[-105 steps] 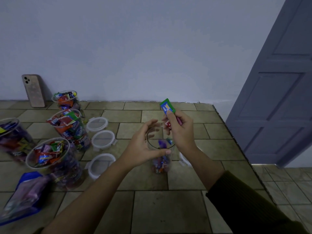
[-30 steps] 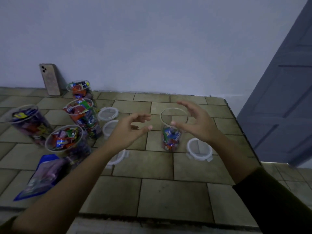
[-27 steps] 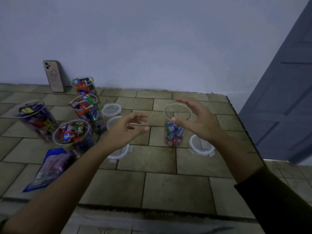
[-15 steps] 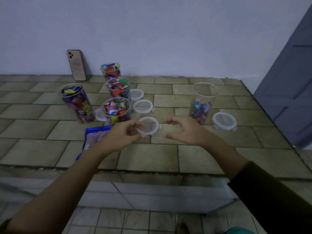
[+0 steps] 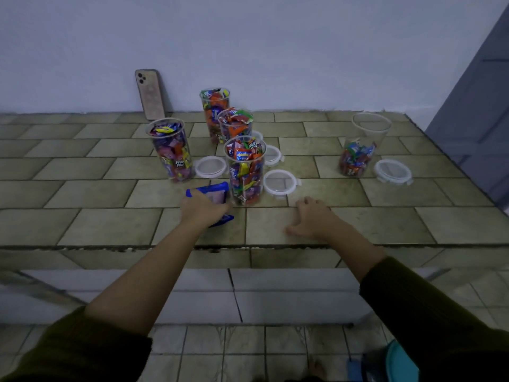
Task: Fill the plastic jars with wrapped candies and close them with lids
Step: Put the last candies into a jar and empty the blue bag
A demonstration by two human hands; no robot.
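On tiled counter, jars, pale wall, door

Bright candy wrappers on an olive-brown counter
Red, orange, blue, green and yellow show through clear jars; the tiles are brick-laid with dark grout. The near bag is blue and purple; lids translucent, white-rimmed; sleeves dark olive; the far phone pinkish; far wall pale blue-grey; door, right, slate blue.

The left hand is lying over the blue candy bag, just beside a full jar; the right hand is resting palm-down on the tiled worktop.
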